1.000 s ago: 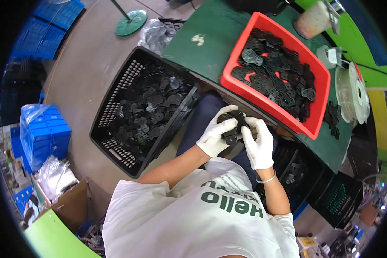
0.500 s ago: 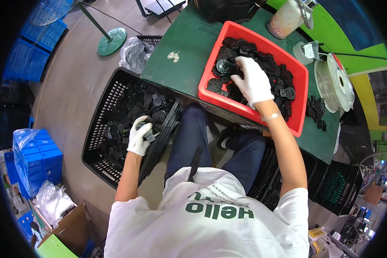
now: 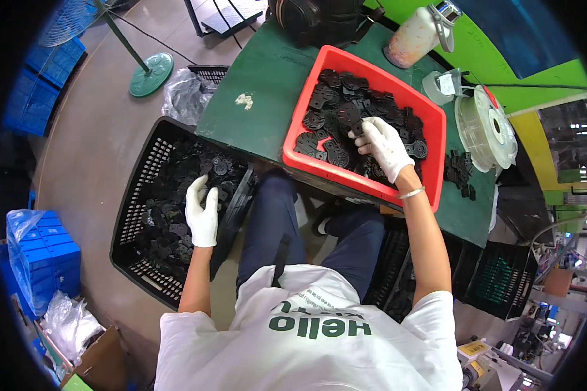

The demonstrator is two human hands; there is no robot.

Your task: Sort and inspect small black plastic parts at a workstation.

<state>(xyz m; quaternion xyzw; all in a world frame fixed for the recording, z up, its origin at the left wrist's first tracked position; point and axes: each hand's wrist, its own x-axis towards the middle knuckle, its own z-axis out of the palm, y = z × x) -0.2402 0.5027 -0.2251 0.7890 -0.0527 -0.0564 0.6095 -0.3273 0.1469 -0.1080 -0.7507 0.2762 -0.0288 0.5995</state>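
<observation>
My right hand (image 3: pixel 383 148), in a white glove, is closed on the edge of a flat black plastic part (image 3: pixel 349 118). It is above the red tray (image 3: pixel 443 146), where many similar black parts (image 3: pixel 312 120) lie piled. My left hand (image 3: pixel 202 214), also gloved in white, is at the right side of the black slotted crate (image 3: pixel 137 173) on the floor. Its thumb and fingers are apart, with no part visible between them. Loose black parts (image 3: pixel 179 229) fill the crate beside and beneath this hand.
The red tray stands on a green table (image 3: pixel 238 127). A bottle (image 3: pixel 412 40), a clear spool (image 3: pixel 486 127) and small black pieces (image 3: pixel 458 171) sit around it. A dark bag (image 3: pixel 316 19) lies at the back. Blue crates (image 3: pixel 52 251) stand at the left, a fan base (image 3: pixel 151 73) behind.
My left hand has opened and let go of the piece it held over the crate. My right hand has closed on a black part and lifted it from the pile.
</observation>
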